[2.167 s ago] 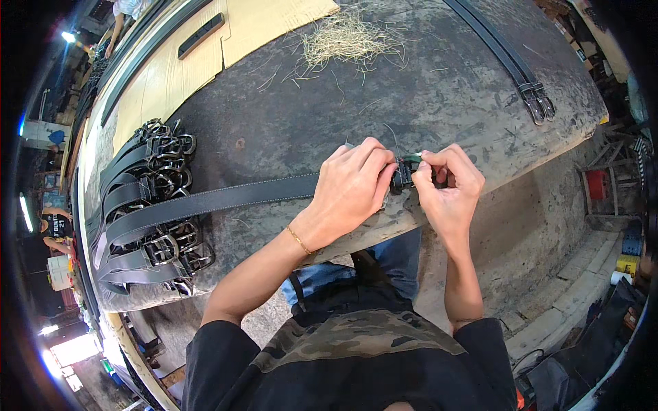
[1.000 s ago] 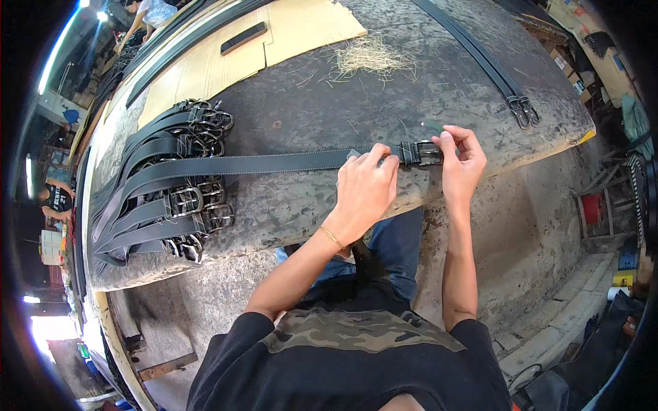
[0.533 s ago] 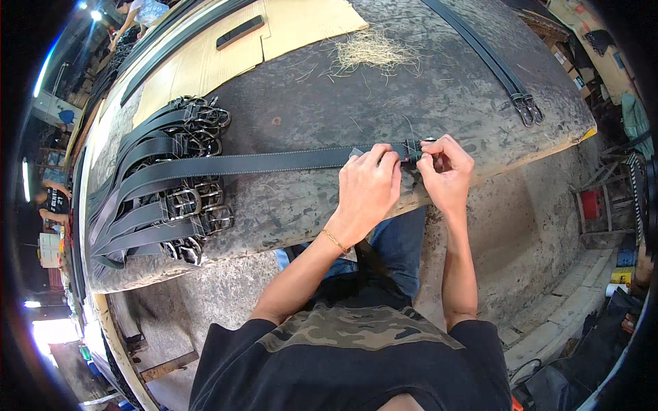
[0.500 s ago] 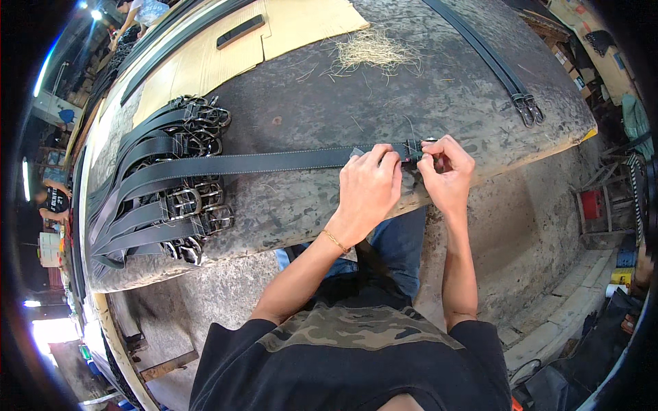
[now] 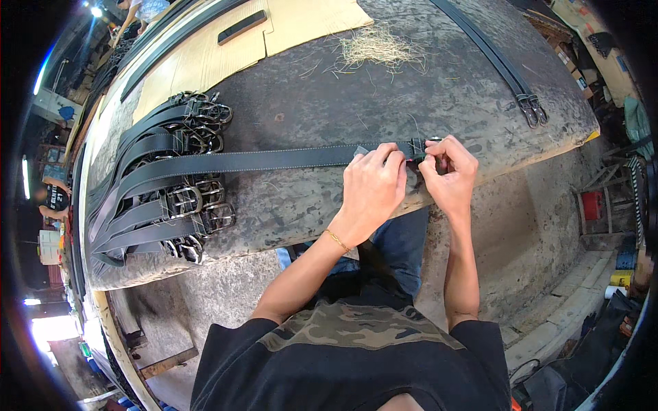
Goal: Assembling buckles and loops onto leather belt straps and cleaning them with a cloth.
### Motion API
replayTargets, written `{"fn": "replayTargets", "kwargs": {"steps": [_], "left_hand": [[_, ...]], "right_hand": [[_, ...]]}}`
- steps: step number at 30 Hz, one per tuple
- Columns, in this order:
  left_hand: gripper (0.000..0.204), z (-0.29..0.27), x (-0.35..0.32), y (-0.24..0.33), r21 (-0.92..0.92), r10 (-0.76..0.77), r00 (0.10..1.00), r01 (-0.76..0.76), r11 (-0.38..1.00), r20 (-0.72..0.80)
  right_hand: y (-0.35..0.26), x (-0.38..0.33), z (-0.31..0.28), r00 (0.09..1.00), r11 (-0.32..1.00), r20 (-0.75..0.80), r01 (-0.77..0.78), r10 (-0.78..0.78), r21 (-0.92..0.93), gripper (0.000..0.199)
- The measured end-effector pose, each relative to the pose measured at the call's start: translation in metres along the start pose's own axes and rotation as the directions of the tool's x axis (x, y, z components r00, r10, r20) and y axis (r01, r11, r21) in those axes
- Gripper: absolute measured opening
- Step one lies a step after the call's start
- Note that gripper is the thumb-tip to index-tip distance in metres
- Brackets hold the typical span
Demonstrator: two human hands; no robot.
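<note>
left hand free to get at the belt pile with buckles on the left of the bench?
Probably not right now: the left hand is pressed on the black strap near its end. The path along the bench to the belt pile looks unobstructed.

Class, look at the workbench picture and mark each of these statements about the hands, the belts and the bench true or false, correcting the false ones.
1. Both hands work at one end of a black belt laid across the bench. True: the left hand and right hand meet at the end of the black belt.
2. The pile of buckled belts lies to the person's right. False: the pile of belts lies to the left.
3. A tuft of straw lies on the bench beyond the hands. True: the straw is on the far side.
4. The left wrist is bare. False: it wears a thin bracelet.
5. The bench top is clean white. False: it is dark, stained grey.
</note>
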State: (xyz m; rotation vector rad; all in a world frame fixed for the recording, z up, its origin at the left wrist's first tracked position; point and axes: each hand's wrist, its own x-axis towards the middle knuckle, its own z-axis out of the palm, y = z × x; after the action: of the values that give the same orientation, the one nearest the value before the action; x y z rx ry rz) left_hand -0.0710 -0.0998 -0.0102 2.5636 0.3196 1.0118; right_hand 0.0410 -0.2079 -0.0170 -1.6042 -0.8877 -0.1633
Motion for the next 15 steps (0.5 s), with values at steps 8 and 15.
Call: {"fn": "replayTargets", "kwargs": {"steps": [8,15], "left_hand": [[0.009,-0.001,0.0,0.001,-0.005,0.008,1.0,-0.008,1.0,0.007],[0.009,-0.003,0.001,0.002,-0.035,-0.014,1.0,0.014,0.999,-0.006]], "right_hand": [[-0.005,0.0,0.0,0.999,0.999,0.008,0.033,-0.033,-0.034,0.013],[0.008,-0.004,-0.001,0.998,0.995,-0.043,-0.046,0.05,0.084,0.01]]}}
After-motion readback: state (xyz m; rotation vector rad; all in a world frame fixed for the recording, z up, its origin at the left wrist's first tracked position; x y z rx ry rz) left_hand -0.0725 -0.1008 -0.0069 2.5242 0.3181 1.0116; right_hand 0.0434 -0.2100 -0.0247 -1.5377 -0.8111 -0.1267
